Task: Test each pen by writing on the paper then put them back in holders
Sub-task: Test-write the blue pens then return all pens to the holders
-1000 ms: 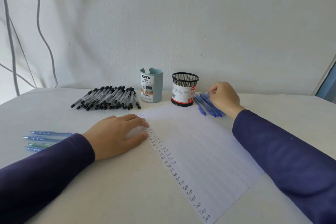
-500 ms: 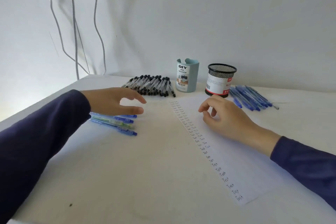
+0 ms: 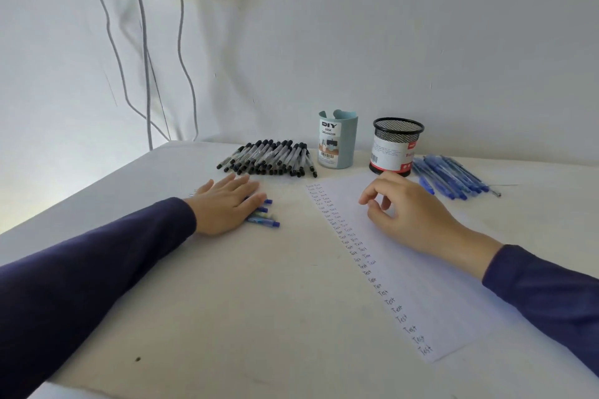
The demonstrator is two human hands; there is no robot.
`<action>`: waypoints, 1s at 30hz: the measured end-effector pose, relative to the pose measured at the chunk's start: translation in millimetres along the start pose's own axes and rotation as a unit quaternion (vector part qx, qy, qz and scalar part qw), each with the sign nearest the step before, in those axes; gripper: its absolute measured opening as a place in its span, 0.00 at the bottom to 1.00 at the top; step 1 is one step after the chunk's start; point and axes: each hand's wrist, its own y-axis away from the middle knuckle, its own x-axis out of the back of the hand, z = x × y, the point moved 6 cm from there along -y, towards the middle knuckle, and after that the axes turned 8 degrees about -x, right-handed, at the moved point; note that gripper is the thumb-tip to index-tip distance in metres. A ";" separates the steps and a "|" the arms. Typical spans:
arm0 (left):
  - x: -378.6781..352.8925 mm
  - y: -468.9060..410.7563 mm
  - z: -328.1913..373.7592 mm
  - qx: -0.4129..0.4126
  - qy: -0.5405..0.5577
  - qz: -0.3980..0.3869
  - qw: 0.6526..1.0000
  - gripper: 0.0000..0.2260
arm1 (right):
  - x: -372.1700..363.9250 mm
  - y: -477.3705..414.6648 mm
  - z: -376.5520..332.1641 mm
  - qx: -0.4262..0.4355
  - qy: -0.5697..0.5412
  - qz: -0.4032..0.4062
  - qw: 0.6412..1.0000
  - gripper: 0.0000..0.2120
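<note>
Paper (image 3: pixel 421 285) lies on the bench (image 3: pixel 243 301), with a column of "Test" entries down its left edge.

Left of the paper, the left hand (image 3: pixel 227 207) lies flat on a few blue click pens (image 3: pixel 264 220) and covers all but their ends. Its grip is wide, fingers straight.

The right hand (image 3: pixel 408 214) rests on the paper. Its grip is narrow, fingers loosely curled, holding nothing.

Beyond the paper stand a row of black-capped pens (image 3: pixel 269 159), a teal desk organizer (image 3: pixel 337 139) and a black mesh holder (image 3: pixel 397 146). Loose blue pens (image 3: pixel 450 178) lie right of the paper's far corner.
</note>
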 end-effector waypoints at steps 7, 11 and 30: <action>13.1 -29.7 22.4 0.011 0.002 0.135 0.991 0.25 | 4.8 0.7 8.4 -0.005 0.009 0.010 1.000 0.08; 28.3 -21.4 29.9 -0.107 0.033 0.215 0.970 0.19 | 4.5 -0.9 13.3 -0.012 0.001 0.016 1.000 0.08; 51.4 -30.7 69.8 -0.221 -0.025 0.102 0.970 0.07 | 16.5 -3.7 14.3 -0.009 0.004 0.033 0.999 0.06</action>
